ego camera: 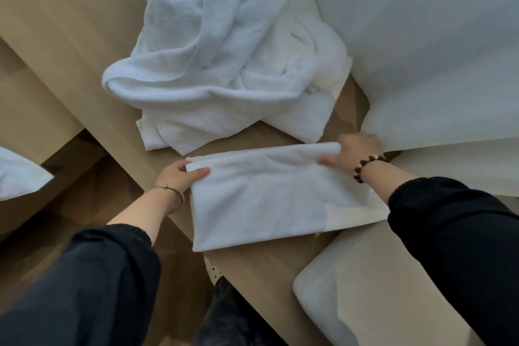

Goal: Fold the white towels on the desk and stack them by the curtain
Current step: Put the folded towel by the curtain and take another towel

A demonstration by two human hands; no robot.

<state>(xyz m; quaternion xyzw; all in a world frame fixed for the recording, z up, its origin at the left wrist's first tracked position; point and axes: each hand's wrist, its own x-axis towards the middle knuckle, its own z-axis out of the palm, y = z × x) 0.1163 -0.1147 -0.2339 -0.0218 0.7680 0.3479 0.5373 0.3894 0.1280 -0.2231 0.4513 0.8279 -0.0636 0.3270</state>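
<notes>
two hands hold one towel [266, 199] by its far edge. the left hand [177, 177] pinches the far-left corner, thumb on top and fingers under. the right hand [355, 153] is curled round the far-right corner; it is a little blurred, but the cloth bunches under its fingers, so it looks like a grip. the towel lies flat on the desk [70, 8], just on the near side of the pile [224, 64] of unfolded towels and apart from it. the curtain [421, 22] hangs to the right of the pile, close against it.

the step in hand looks like a fold along the towel's length: the far edge is doubled over and lifted slightly, while the near edge rests on the desk. to do it well, both corners should travel together and level, so the top layer lands square on the one below. the far edge should meet the near edge, not overshoot it. a light pull outward between the hands would take out the slack showing near the middle. the cloth is soft and will sag if one hand leads. once down, a flat palm from the centre outward would set the crease. most of the work looks undone, since the pile is large and loose.
</notes>
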